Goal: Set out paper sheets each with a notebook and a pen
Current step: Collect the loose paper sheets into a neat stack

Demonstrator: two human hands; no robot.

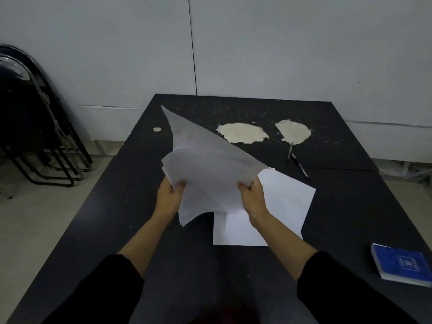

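A stack of white paper sheets is lifted above the black table, bent and fanned, with one corner pointing up to the far left. My left hand grips its near left edge and my right hand grips its near right edge. Two white sheets lie flat on the table under and to the right of my right hand, overlapping. Pens lie beyond them at the right. A blue notebook rests near the right edge.
Two pale worn patches mark the far part of the tabletop. Folded black chairs lean against the wall at the left. A white wall stands directly behind the table.
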